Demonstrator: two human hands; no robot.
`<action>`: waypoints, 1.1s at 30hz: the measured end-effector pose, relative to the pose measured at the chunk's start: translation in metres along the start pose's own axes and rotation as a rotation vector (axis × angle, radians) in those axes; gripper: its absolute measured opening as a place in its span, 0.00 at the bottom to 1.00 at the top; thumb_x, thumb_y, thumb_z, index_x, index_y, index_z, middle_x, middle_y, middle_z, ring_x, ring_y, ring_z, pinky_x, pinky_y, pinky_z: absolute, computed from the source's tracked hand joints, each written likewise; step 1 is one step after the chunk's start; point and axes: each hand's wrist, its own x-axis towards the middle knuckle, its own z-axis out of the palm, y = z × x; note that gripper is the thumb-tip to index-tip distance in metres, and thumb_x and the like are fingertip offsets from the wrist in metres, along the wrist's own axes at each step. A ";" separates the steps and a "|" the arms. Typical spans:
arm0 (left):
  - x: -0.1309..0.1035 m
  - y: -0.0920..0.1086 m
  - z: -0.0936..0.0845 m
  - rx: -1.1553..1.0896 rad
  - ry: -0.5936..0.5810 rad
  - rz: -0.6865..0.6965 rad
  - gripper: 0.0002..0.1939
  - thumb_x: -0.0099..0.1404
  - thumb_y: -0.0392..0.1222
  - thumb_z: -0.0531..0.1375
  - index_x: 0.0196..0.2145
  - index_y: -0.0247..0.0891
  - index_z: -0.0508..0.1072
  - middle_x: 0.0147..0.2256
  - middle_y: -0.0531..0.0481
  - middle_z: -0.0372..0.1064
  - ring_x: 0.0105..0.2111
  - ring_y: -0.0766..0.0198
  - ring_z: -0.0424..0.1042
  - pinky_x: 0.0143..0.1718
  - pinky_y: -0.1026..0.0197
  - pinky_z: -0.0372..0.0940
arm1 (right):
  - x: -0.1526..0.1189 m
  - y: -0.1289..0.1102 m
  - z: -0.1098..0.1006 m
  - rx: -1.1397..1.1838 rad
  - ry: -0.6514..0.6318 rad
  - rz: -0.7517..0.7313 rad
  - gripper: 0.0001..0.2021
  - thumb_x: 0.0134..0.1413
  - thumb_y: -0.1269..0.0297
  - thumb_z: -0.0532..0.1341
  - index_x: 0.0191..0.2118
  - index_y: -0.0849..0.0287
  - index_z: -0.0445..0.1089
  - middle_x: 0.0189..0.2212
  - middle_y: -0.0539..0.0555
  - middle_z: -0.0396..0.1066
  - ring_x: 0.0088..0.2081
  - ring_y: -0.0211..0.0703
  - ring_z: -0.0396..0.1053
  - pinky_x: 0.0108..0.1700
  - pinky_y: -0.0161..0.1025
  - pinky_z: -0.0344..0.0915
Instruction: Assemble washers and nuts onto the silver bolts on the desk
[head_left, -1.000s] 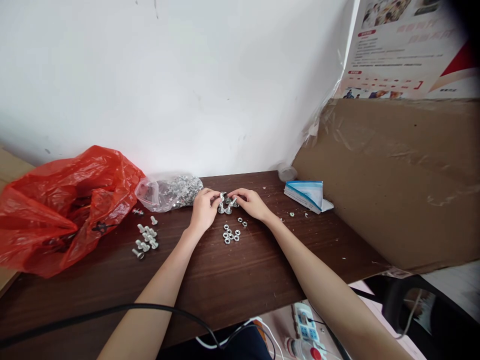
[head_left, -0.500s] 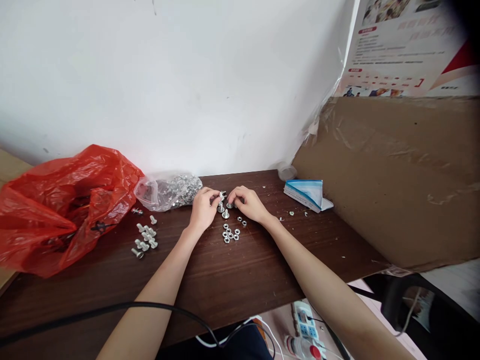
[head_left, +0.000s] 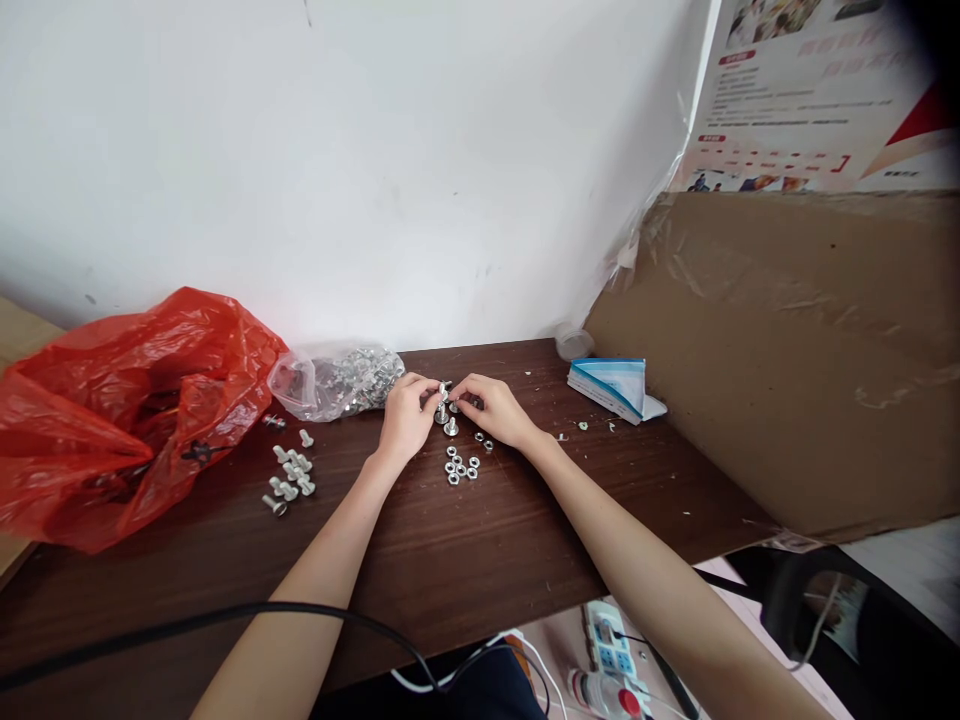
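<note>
We are pinching a bolt in both grips, left hand and right hand, far from the bench edge; the clear bag is holding fasteners.

Two hands meet: the left hand and the right hand. Just below them lie about eight loose nuts. Left of the left hand lie about eight bolts and two bags.

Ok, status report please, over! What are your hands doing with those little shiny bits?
Left hand and right hand pinch a small bolt between fingertips. Loose nuts lie beside them on the table. Nothing between the hands.
</note>
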 end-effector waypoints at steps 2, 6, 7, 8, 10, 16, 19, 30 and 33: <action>0.000 0.000 0.000 0.006 -0.002 0.001 0.06 0.60 0.31 0.59 0.33 0.37 0.75 0.34 0.48 0.70 0.33 0.63 0.69 0.39 0.58 0.66 | 0.000 0.000 0.002 -0.004 0.017 -0.002 0.08 0.55 0.74 0.57 0.35 0.58 0.72 0.34 0.52 0.72 0.34 0.40 0.68 0.37 0.36 0.62; 0.000 0.001 -0.001 0.007 -0.006 -0.004 0.05 0.61 0.32 0.59 0.34 0.36 0.75 0.34 0.48 0.69 0.34 0.63 0.69 0.39 0.58 0.66 | -0.001 0.001 -0.003 -0.017 -0.016 -0.020 0.06 0.55 0.72 0.59 0.39 0.58 0.71 0.37 0.53 0.73 0.38 0.42 0.69 0.41 0.38 0.63; 0.000 0.001 -0.001 0.004 -0.007 -0.005 0.05 0.61 0.32 0.59 0.34 0.36 0.75 0.35 0.48 0.69 0.34 0.63 0.69 0.39 0.58 0.66 | -0.001 0.001 -0.006 -0.029 -0.034 -0.024 0.06 0.55 0.69 0.60 0.39 0.58 0.71 0.38 0.53 0.73 0.40 0.43 0.69 0.43 0.39 0.62; 0.000 0.002 -0.001 0.001 -0.007 -0.005 0.05 0.61 0.32 0.59 0.34 0.36 0.75 0.35 0.48 0.69 0.34 0.63 0.69 0.39 0.58 0.66 | -0.001 0.000 -0.009 -0.045 -0.052 -0.023 0.07 0.55 0.65 0.62 0.40 0.57 0.71 0.40 0.53 0.73 0.42 0.44 0.68 0.45 0.41 0.61; 0.000 0.002 -0.002 0.002 -0.009 -0.002 0.05 0.61 0.32 0.59 0.34 0.36 0.75 0.35 0.48 0.70 0.34 0.63 0.69 0.39 0.58 0.66 | -0.003 -0.001 -0.013 -0.080 -0.086 -0.004 0.12 0.54 0.57 0.63 0.42 0.56 0.70 0.41 0.53 0.72 0.44 0.46 0.67 0.48 0.43 0.60; 0.000 0.003 -0.002 0.005 -0.002 0.005 0.06 0.60 0.31 0.59 0.33 0.37 0.75 0.34 0.49 0.70 0.33 0.62 0.69 0.39 0.58 0.66 | -0.005 -0.006 -0.011 -0.177 -0.190 0.045 0.26 0.45 0.46 0.67 0.47 0.54 0.68 0.44 0.55 0.71 0.46 0.51 0.65 0.48 0.47 0.56; 0.000 0.001 -0.001 0.006 0.001 0.002 0.06 0.60 0.31 0.59 0.33 0.37 0.75 0.34 0.49 0.69 0.33 0.63 0.69 0.38 0.58 0.66 | -0.005 -0.005 -0.008 -0.201 -0.177 0.044 0.22 0.47 0.49 0.66 0.46 0.55 0.68 0.42 0.55 0.71 0.45 0.50 0.65 0.47 0.46 0.55; 0.000 -0.002 0.000 -0.024 0.003 -0.001 0.06 0.59 0.31 0.59 0.34 0.37 0.75 0.34 0.50 0.69 0.32 0.64 0.70 0.37 0.60 0.68 | -0.002 -0.005 -0.007 -0.152 -0.135 0.069 0.10 0.55 0.66 0.62 0.43 0.57 0.69 0.38 0.53 0.72 0.40 0.45 0.67 0.46 0.43 0.58; 0.000 -0.001 -0.001 -0.030 -0.008 0.005 0.06 0.60 0.31 0.59 0.34 0.37 0.75 0.34 0.50 0.69 0.32 0.65 0.71 0.37 0.60 0.68 | -0.001 -0.005 -0.004 -0.119 -0.115 0.075 0.12 0.54 0.67 0.63 0.45 0.57 0.70 0.37 0.53 0.73 0.39 0.44 0.68 0.45 0.43 0.60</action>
